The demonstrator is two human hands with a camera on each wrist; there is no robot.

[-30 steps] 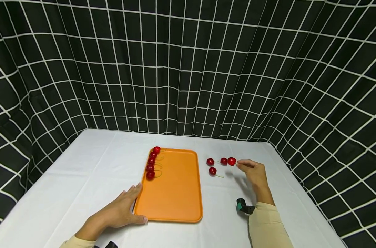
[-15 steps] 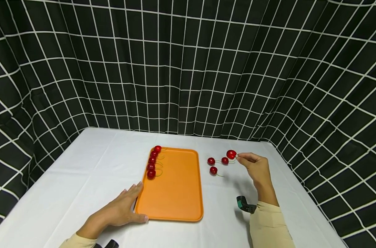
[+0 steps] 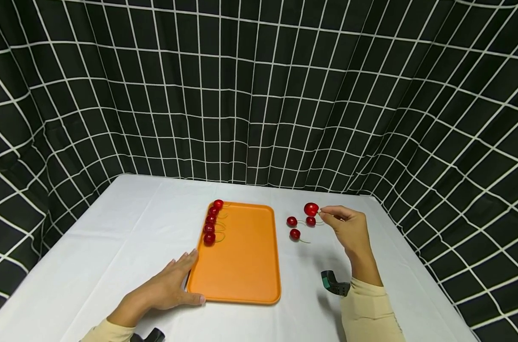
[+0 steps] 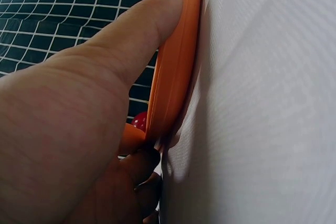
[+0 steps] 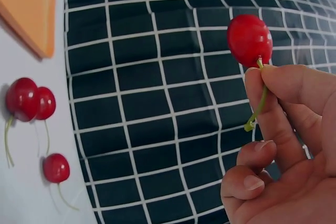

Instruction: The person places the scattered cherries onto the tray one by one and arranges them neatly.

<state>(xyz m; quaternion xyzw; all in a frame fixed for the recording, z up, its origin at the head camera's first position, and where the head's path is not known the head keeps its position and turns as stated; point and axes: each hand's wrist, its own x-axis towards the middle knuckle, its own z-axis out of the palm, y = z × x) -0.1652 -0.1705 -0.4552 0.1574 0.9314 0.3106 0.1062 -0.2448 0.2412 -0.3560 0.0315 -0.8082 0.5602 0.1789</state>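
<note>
Between thumb and fingertip, my right hand (image 3: 348, 230) pinches the green stem of a red cherry (image 5: 250, 40), held above the table right of the tray. Below it on the cloth lie three more cherries with stems, among them a front cherry (image 3: 295, 234) and a left cherry (image 3: 291, 221). My left hand (image 3: 166, 285) rests at the near left corner of an orange tray (image 3: 237, 266). Its thumb lies along the near rim and its fingers along the left side, touching the edge. Several cherries (image 3: 209, 228) line the tray's far left edge, stems pointing right.
A white cloth (image 3: 92, 237) covers the table. Black curtains with a white grid (image 3: 250, 95) enclose the back and both sides. Each wrist wears a dark camera mount, such as the right camera (image 3: 334, 283).
My right hand has lifted the pinched cherry off the table, away from the cherry beside it, and moved slightly left with it. The left hand keeps its place at the tray.
</note>
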